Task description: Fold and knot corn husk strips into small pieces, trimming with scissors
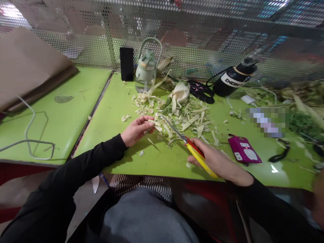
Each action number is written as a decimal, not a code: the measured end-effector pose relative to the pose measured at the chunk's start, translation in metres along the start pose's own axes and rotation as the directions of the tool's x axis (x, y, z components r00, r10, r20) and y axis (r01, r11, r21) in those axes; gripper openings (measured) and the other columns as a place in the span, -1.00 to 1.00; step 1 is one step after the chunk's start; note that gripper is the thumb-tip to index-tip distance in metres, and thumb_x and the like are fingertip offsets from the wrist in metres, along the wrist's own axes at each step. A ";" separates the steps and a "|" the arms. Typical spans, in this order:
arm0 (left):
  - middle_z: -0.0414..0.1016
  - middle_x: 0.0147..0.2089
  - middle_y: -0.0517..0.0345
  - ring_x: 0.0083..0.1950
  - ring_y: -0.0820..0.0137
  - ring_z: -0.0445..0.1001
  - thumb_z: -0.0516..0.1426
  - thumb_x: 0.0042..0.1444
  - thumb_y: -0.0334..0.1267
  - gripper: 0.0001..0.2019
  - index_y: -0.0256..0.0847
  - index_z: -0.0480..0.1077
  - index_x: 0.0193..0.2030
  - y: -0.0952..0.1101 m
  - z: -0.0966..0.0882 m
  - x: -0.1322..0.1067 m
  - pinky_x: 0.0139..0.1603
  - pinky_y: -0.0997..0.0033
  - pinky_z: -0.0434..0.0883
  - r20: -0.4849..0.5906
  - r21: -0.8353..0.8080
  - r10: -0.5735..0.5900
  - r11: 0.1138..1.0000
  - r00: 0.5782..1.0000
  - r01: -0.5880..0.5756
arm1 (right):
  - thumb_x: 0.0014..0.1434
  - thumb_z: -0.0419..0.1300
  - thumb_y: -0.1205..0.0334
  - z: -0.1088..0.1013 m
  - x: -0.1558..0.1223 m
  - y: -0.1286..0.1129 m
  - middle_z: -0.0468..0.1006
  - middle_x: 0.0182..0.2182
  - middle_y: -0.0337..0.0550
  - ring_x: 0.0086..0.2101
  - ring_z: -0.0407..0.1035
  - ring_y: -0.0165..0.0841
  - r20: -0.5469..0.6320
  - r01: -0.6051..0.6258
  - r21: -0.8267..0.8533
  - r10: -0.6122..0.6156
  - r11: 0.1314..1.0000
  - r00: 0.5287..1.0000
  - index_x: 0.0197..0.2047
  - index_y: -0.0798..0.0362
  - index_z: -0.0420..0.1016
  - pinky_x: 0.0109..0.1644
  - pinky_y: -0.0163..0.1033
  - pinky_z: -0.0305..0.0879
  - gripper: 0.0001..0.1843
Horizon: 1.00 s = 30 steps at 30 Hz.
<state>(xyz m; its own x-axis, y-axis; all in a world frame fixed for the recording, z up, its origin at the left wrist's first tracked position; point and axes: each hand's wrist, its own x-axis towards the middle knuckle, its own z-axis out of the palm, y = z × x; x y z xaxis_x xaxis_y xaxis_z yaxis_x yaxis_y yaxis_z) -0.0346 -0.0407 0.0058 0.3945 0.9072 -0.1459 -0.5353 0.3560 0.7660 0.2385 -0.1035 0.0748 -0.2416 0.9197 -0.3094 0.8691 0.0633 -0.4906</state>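
My left hand (138, 130) pinches a pale strip of corn husk (157, 125) between thumb and fingers, a little above the green table (101, 111). In my right hand (211, 157) is a pair of scissors (199, 158) with red and yellow handles; the metal blades point up and left, with their tips close to the husk strip. Whether the blades touch it I cannot tell. Beyond both hands spreads a heap of cut husk pieces (194, 116), with a larger pale husk bundle (181, 92) lying on it.
A dark phone (127, 64), a green-lidded water bottle (146, 71) and a tilted black bottle (234, 79) stand along the perforated metal screen (182, 20). A purple card holder (244, 150) lies at right. Brown paper (32, 64) and a bent wire (31, 135) are at left.
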 end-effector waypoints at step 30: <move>0.51 -0.45 0.24 -0.48 0.59 0.37 0.35 -0.02 -0.32 -0.71 -0.32 0.48 -0.15 -0.003 0.004 -0.003 -0.46 0.56 0.17 0.019 0.277 -0.007 0.961 1.000 0.002 | -0.01 0.31 -0.29 -0.001 0.013 -0.005 0.58 -0.48 -0.24 -0.50 0.41 -0.32 0.007 0.066 -0.112 -0.066 0.992 0.998 -0.22 -0.03 0.52 -0.45 -0.28 0.20 -0.49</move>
<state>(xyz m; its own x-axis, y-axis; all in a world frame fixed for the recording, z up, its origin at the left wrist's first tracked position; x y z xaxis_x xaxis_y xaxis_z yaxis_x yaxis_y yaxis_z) -0.0316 -0.0457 0.0067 0.4122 0.9003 -0.1397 -0.3068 0.2816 0.9092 0.2320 -0.0916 0.0741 -0.3011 0.9110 -0.2819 0.8941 0.1669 -0.4156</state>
